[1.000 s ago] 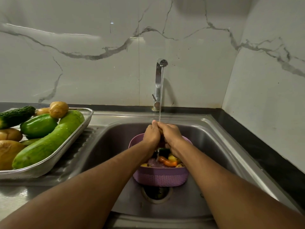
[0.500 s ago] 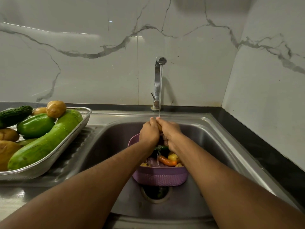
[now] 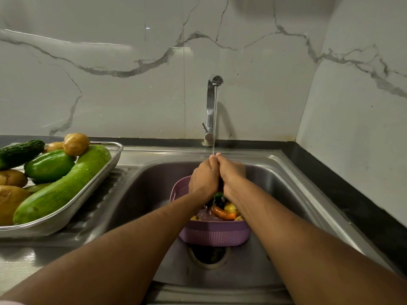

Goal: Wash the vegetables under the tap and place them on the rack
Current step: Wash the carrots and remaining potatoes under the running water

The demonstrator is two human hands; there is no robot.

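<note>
Rinsing step in hand, by judgement: both hands meet under the water stream (image 3: pixel 214 119) above the basket, apparently rubbing one vegetable clean. Sink (image 3: pixel 141 190), largest, is brushed steel with a ribbed drainboard at left and an open drain (image 3: pixel 209 255) at the near floor. Rack (image 3: pixel 92 186), a shallow steel mesh tray, stands on that drainboard and carries washed produce: a long, smooth, pale-green gourd (image 3: pixel 63 186) beaded with drops, a glossy green vegetable (image 3: pixel 48 166), a warty dark cucumber (image 3: pixel 19 150) and several matt brown potatoes (image 3: pixel 76 143). Basket (image 3: pixel 214 235), purple plastic with a woven-look wall, sits in the sink over the drain and holds unwashed pieces, among them an orange carrot (image 3: pixel 222 213). Tap (image 3: pixel 211 111), a slim chrome column, runs a thin stream onto the fingertips. Left hand (image 3: pixel 203 177) and right hand (image 3: pixel 232 173) press together, fingers curled round something; only a dark green tip (image 3: pixel 218 195) shows below them, so its kind cannot be told. Next move, as judged, calls for a firm hold on a wet, slippery piece and a carry leftward to the rack.
</note>
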